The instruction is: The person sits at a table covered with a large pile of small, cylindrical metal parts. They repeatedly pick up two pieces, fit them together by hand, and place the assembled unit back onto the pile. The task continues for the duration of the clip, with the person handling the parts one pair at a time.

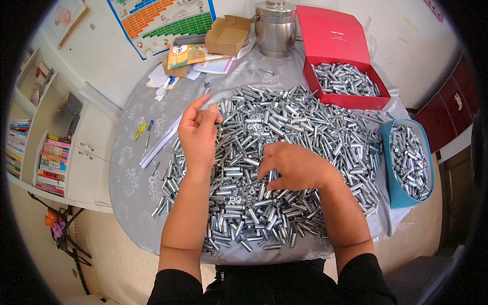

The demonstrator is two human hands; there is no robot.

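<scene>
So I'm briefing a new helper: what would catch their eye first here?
A huge pile of silver metal tubes covering the middle of the round table, with the left hand raised over it and the right hand pressed into it. Then the open red box and blue box of tubes at the right.

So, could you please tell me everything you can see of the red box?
The red box is a shallow cardboard-looking tray with its hinged lid standing open behind it. It sits at the table's far right edge, partly filled with loose silvery metal sleeves. The big pile of sleeves reaches its near wall; neither hand touches it.
</scene>
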